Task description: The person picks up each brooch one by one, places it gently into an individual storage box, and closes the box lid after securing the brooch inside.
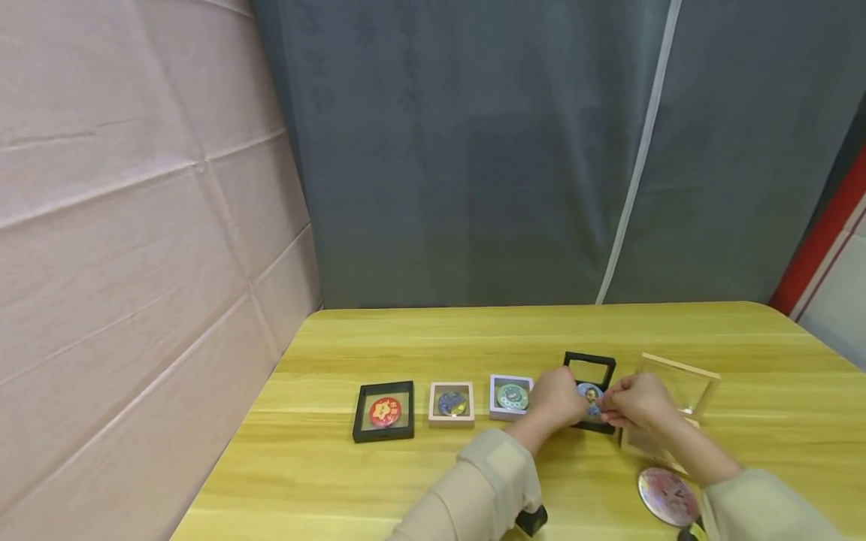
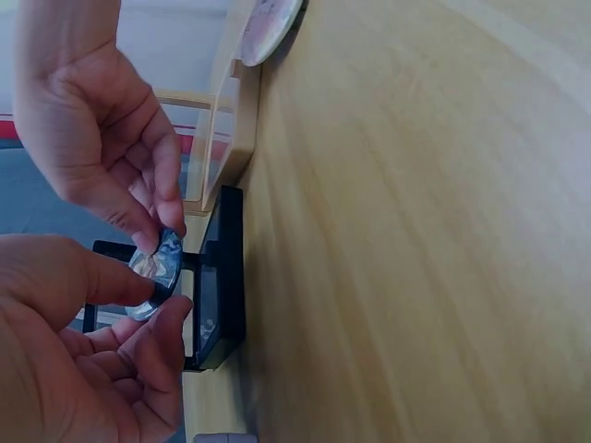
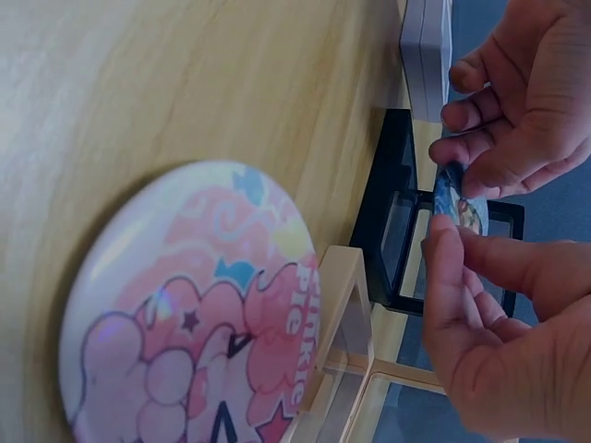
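The blue badge (image 1: 591, 396) is over the open black frame (image 2: 231, 286) – left hand (image 1: 558, 398) and right hand (image 1: 639, 400) both pinching its edges, probably for steadiness. Pink badge (image 1: 668, 496) lies at five o'clock, lilac frame (image 1: 511, 414) at nine.

Glossy badge (image 1: 590, 394), smooth wood-grain table (image 1: 318, 481)

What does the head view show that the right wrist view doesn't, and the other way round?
Only the head view: the red badge, the blue-and-yellow badge, the pink frame, the green badge and the pale wall cloth.

Only the right wrist view: readable "Pinkie Pie" lettering on the pink badge.

Both: the left hand and right hand holding the blue badge, the open black frame, the wooden frame, the lilac frame and the pink badge.
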{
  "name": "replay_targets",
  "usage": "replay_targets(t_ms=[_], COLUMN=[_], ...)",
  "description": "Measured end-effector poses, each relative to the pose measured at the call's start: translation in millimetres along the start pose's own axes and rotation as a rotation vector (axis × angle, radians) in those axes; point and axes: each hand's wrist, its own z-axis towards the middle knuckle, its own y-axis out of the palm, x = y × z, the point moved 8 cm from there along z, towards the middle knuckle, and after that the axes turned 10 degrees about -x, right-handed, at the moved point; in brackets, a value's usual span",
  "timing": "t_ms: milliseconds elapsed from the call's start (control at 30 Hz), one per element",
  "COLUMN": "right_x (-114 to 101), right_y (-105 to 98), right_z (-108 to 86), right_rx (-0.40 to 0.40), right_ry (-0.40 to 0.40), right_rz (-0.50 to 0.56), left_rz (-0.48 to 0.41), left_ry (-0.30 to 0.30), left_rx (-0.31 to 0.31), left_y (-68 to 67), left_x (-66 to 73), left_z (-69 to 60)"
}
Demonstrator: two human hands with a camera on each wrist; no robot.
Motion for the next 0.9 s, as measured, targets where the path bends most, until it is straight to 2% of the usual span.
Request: replay_targets(t_ms=[133,400,500,633,900], right_x=[0,-2,-1,0,0], right_y=[1,2,1,1,0], right_z=[1.2,2.5,2.6,3.1,4.4], right_rx=[0.01,0.039,0.062,0.08,0.092], right_ry=[0.0,-0.015,-0.009,-0.001,0.001], right_rz=[-0.038,-0.085,-0.124,-0.177,-0.212], left_rz=[0.047,0.075,0.118,0.178,0.221], left_ry=[-0.03,-0.067,-0.081,-0.092,-0.106], left_rx=[0.002,0.0,-0.01,-0.028,-0.039], left_y=[3.0,4.8,7.0,9.8,11.6], left_x=[0.5,-1.3,-1.5,-1.2,0.0], left_z=[1.7,2.7,3.2,3.4,5.0])
